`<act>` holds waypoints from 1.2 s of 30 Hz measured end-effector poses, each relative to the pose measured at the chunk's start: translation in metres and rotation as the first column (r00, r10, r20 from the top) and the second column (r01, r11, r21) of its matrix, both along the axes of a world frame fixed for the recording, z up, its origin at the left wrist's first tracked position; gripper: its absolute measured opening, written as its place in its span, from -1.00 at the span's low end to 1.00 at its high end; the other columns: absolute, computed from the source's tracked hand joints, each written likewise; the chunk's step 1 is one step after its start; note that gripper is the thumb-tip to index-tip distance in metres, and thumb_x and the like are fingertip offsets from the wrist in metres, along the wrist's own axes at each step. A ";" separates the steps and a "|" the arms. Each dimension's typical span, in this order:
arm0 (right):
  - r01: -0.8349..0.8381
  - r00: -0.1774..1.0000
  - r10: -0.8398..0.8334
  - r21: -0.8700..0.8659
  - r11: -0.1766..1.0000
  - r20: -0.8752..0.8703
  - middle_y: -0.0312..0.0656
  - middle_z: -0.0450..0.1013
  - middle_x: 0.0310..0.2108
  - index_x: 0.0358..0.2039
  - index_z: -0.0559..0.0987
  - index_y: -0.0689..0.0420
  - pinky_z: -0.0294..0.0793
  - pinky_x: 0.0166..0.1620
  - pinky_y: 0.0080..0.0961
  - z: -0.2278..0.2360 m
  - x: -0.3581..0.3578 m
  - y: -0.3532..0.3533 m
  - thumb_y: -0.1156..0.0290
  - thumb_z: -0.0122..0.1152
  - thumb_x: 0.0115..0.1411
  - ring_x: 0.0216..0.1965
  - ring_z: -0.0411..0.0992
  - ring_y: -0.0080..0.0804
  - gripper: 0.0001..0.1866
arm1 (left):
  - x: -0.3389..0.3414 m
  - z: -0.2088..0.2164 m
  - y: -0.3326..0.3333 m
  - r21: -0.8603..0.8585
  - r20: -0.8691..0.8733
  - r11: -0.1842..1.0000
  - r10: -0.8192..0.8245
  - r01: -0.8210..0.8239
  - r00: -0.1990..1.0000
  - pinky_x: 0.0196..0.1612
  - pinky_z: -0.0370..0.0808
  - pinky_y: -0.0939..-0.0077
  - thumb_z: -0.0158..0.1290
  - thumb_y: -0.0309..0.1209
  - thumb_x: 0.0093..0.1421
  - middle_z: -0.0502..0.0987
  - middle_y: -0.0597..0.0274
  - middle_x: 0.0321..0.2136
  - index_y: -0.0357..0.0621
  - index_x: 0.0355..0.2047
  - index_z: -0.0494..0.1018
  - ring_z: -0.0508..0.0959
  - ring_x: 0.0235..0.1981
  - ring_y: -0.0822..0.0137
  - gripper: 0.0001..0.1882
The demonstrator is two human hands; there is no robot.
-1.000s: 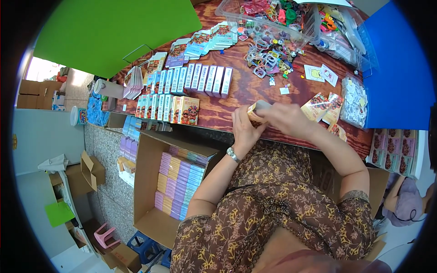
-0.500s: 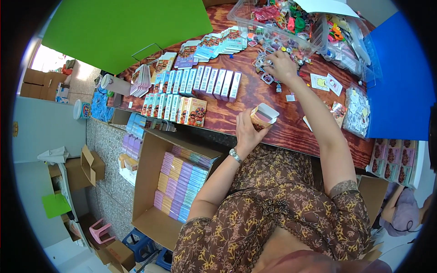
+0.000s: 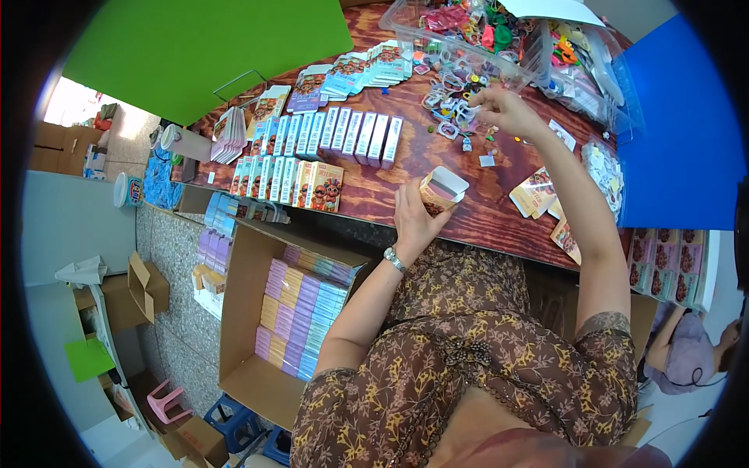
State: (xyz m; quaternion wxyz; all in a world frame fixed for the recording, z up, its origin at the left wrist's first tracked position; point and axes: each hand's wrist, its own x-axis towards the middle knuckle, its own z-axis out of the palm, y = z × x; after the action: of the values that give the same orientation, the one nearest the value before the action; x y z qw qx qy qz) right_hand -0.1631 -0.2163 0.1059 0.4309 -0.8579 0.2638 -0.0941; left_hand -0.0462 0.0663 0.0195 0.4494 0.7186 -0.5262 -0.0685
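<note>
My left hand [image 3: 415,218], a watch on its wrist, is wrapped round a small orange carton [image 3: 435,200] near the table's front edge. The carton's top flap stands up, and its mouth gapes. My right hand [image 3: 509,114] is farther off, over a loose pile of small trinkets and bands [image 3: 446,105]. Its fingers are bent together in a pinch; whatever may be between them is too small to make out. Flat orange cartons [image 3: 535,192] and a small white card [image 3: 488,161] lie on the wood-grain tabletop to the right.
Rows of upright small boxes [image 3: 343,139] stand at left, with fanned flat cartons [image 3: 355,74] behind. A clear tub of colourful toys [image 3: 456,40] and a bag of white packets [image 3: 601,179] are at right. Below sits a carton of stacked boxes [image 3: 300,312]. Another person [image 3: 683,347] is at far right.
My right hand has lifted from among the trinkets, with its fingers drawn together. The left hand still holds the carton in about the same place. The view has shifted slightly.
</note>
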 end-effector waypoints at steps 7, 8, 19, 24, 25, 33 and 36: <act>-0.059 0.998 0.055 -0.112 0.992 -0.033 -0.28 0.48 -0.43 0.02 0.54 0.16 0.44 -0.29 -0.46 0.029 -0.015 0.021 0.44 0.22 0.23 -0.37 0.46 -0.51 -0.67 | 0.000 -0.004 -0.004 -0.034 -0.073 0.999 0.033 -0.036 0.997 -0.06 0.41 0.08 0.51 -0.21 -0.17 0.46 -0.02 -0.19 -0.19 -0.02 0.33 0.45 -0.10 -0.08 -0.23; -0.080 0.997 0.081 -0.127 0.989 -0.004 -0.27 0.49 -0.42 -0.02 0.56 0.17 0.45 -0.29 -0.47 0.036 -0.016 0.027 0.45 0.21 0.22 -0.37 0.47 -0.50 -0.70 | -0.001 -0.004 -0.006 -0.012 -0.118 0.998 0.054 -0.055 0.992 -0.07 0.42 0.08 0.51 -0.20 -0.19 0.47 -0.02 -0.20 -0.19 -0.05 0.33 0.46 -0.12 -0.08 -0.23; -0.283 0.958 0.277 0.106 0.953 0.069 -0.22 0.56 -0.22 -0.13 0.58 0.25 0.54 -0.15 -0.47 0.071 -0.001 0.099 0.57 0.17 0.23 -0.21 0.53 -0.53 -0.80 | -0.010 0.010 -0.018 0.062 -0.315 0.997 0.064 -0.047 0.947 -0.08 0.44 0.10 0.52 -0.19 -0.20 0.47 -0.04 -0.22 -0.22 -0.11 0.31 0.50 -0.11 -0.07 -0.24; -0.353 0.929 0.370 -0.239 0.904 0.028 -0.11 0.55 -0.24 -0.11 0.59 0.21 0.53 -0.11 -0.35 0.052 0.007 0.112 0.56 0.20 0.17 -0.17 0.56 -0.23 -0.75 | -0.012 0.013 -0.012 0.009 -0.184 1.000 0.017 -0.016 0.983 -0.06 0.45 0.15 0.51 -0.21 -0.16 0.47 0.00 -0.17 -0.21 -0.05 0.30 0.50 -0.08 -0.01 -0.23; -0.326 0.932 0.364 -0.413 0.850 0.012 -0.08 0.53 -0.25 -0.10 0.58 0.20 0.53 -0.11 -0.31 0.050 0.007 0.117 0.56 0.21 0.16 -0.17 0.55 -0.16 -0.73 | -0.012 0.015 -0.012 0.022 -0.203 1.000 0.016 -0.012 0.979 -0.04 0.44 0.15 0.51 -0.23 -0.16 0.46 0.01 -0.17 -0.20 -0.05 0.30 0.48 -0.06 -0.01 -0.23; -0.162 0.937 0.287 -0.482 0.861 0.198 -0.12 0.54 -0.18 -0.04 0.59 0.13 0.56 -0.15 -0.28 0.054 -0.028 0.115 0.56 0.23 0.20 -0.18 0.56 -0.18 -0.71 | -0.010 0.019 -0.012 -0.016 -0.367 1.000 -0.005 0.000 0.930 -0.02 0.45 0.20 0.51 -0.23 -0.15 0.44 -0.03 -0.12 -0.29 0.02 0.30 0.49 -0.07 0.02 -0.18; -0.034 0.983 0.105 -0.414 0.910 0.152 -0.13 0.56 -0.16 -0.04 0.60 0.15 0.58 -0.17 -0.44 0.057 -0.061 0.093 0.51 0.22 0.25 -0.16 0.58 -0.31 -0.74 | -0.011 0.024 -0.011 -0.076 -0.387 0.996 -0.070 0.044 0.919 0.02 0.44 0.19 0.50 -0.26 -0.13 0.43 -0.05 -0.08 -0.31 0.12 0.27 0.49 -0.04 0.01 -0.12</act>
State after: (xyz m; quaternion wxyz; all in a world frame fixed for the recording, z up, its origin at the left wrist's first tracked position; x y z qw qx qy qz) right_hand -0.2237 -0.1233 0.1633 0.2658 -0.9266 0.1695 -0.2049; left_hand -0.0576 0.0556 0.0431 0.5663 0.6598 -0.4491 -0.2055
